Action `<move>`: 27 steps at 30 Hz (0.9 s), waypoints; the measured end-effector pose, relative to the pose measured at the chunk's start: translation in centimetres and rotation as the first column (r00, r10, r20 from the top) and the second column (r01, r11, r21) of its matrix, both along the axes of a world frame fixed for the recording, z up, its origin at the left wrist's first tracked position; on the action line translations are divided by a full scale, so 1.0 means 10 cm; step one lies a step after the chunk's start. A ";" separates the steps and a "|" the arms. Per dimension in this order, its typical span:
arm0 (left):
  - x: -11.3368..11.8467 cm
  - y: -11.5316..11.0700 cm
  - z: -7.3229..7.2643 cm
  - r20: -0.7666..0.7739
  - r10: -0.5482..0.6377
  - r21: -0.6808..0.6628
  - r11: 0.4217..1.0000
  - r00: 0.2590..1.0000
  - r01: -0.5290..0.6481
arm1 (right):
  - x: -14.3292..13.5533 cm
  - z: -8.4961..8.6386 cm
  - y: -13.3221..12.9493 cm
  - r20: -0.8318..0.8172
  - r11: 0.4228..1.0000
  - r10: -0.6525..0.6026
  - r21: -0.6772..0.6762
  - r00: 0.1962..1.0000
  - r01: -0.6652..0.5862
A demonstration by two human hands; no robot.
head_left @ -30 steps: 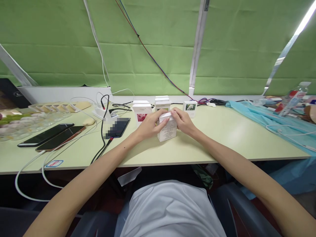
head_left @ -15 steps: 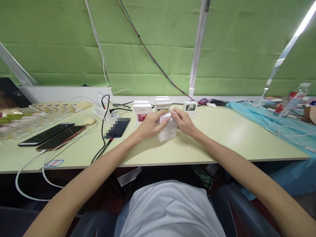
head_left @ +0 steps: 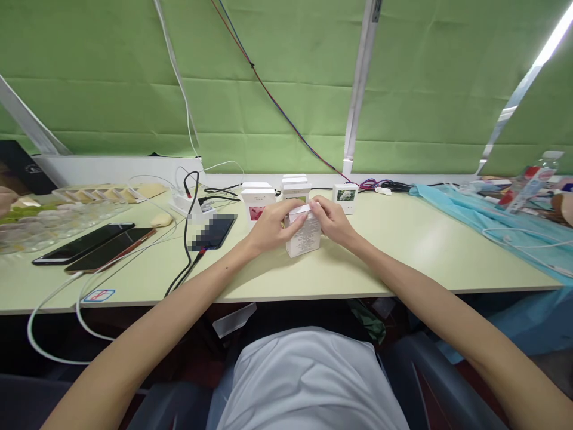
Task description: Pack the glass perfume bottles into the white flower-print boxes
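Just above the table (head_left: 430,251) or resting on it, I cannot tell which, is a small white carton (head_left: 304,237) with lines of printed text on its near side. My left hand (head_left: 271,228) grips it from the left, thumb across the top of the near face. From the right, my right hand (head_left: 332,221) pinches its upper corner. Behind my hands stand more white cartons: some with a pink picture (head_left: 258,197) at left, others with a green picture (head_left: 294,187) in the middle. A single carton with a white-flower picture (head_left: 344,196) stands at right.
Phones (head_left: 110,248) and a plugged-in device (head_left: 219,232) lie on the left, among cables and a white power strip (head_left: 190,206). Clear plastic trays (head_left: 54,227) are at far left. Blue sheeting (head_left: 474,215) and a bottle (head_left: 535,179) occupy the right end.
My hands and the carton stay almost exactly in place. At the far left edge, a blurry skin-coloured shape has shifted slightly above the plastic trays.
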State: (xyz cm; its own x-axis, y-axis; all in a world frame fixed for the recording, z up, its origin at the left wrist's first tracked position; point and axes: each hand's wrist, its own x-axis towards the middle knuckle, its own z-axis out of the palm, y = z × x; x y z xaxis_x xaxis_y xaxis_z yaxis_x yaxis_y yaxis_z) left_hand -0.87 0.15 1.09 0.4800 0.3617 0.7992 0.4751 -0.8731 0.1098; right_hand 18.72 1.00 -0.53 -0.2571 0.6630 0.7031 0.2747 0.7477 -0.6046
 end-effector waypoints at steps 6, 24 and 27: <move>0.00 -0.01 0.00 -0.004 0.008 -0.012 1.000 1.000 -0.008 | 0.00 0.01 -0.01 0.012 1.000 0.000 0.009 1.000 0.000; -0.01 -0.01 0.02 -0.020 -0.018 -0.028 0.999 1.000 0.017 | 0.00 0.00 0.00 0.005 1.000 0.004 -0.022 1.000 -0.003; -0.01 -0.01 0.02 -0.021 -0.016 -0.031 0.999 1.000 0.016 | 0.00 0.01 -0.01 0.003 1.000 0.003 -0.024 1.000 -0.003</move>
